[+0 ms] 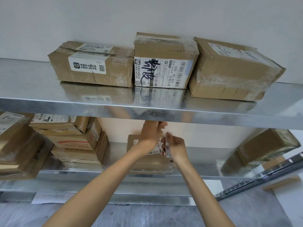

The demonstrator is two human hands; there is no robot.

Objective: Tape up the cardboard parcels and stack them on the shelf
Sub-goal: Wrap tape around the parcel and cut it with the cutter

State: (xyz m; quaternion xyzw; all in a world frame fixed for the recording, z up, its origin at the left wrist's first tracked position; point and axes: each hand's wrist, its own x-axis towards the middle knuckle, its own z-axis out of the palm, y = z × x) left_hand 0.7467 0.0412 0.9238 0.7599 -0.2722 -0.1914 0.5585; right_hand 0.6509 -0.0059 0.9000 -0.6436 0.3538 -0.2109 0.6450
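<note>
the right hand [176, 147] is clenching its grip around a small whitish object [168, 145], too blurred to name, and is holding it just over the right end of a labelled cardboard parcel [147, 163]. the left hand [151, 134] is reaching in just beside it, its back turned toward the camera and its fingers bending upward close under the upper shelf [32, 89]; whether its grip is grasping anything, i cannot tell. both bare forearms are stretching in from below. the parcel is lying flat near the middle of the middle shelf [205, 154], its white shipping label [155, 151] facing up and partly covered by the left wrist. to the left on the same shelf a stack of taped parcels [73, 140] is sitting box on box, and a larger parcel [16, 145] is lying at the far left edge of the view. well apart to the right, a tape-wrapped parcel [265, 146] is sitting turned at an angle. on the upper shelf three sealed parcels are standing in a close row: a low parcel [91, 68] on the left, a parcel with black handwriting [164, 66] across its label in the middle, and a broad parcel [232, 72] on the right. a pale wall [147, 17] is rising behind them.
</note>
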